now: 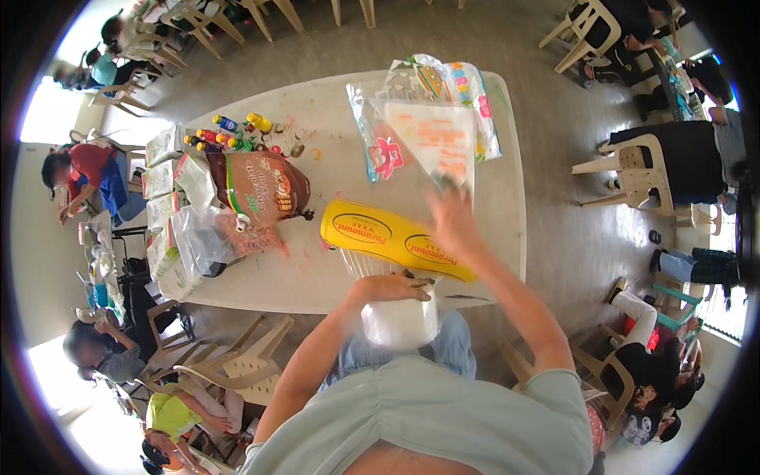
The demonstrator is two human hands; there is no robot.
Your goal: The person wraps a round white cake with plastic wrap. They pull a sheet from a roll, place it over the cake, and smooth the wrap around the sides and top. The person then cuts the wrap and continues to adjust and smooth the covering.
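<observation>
A white rounded container (399, 320) rests at my lap, with clear plastic film (362, 264) running from it toward a yellow cling wrap box (395, 240) on the table. My left hand (395, 288) lies on the container's top, fingers on the film. Above the right end of the box, my right hand (454, 211) is blurred over the lower edge of a white sheet with orange marks (436, 142); something dark shows at its fingertips, but whether it is held is unclear. Clear printed plastic packaging (386, 157) lies beside the sheet.
At the table's left stand a chocolate syrup pouch (267, 184), small color bottles (225, 123), a bag of colored sprinkles (249, 231) and several boxes (160, 181). Smears mark the tabletop (332, 119). Plastic chairs (249, 362) and seated people surround the table.
</observation>
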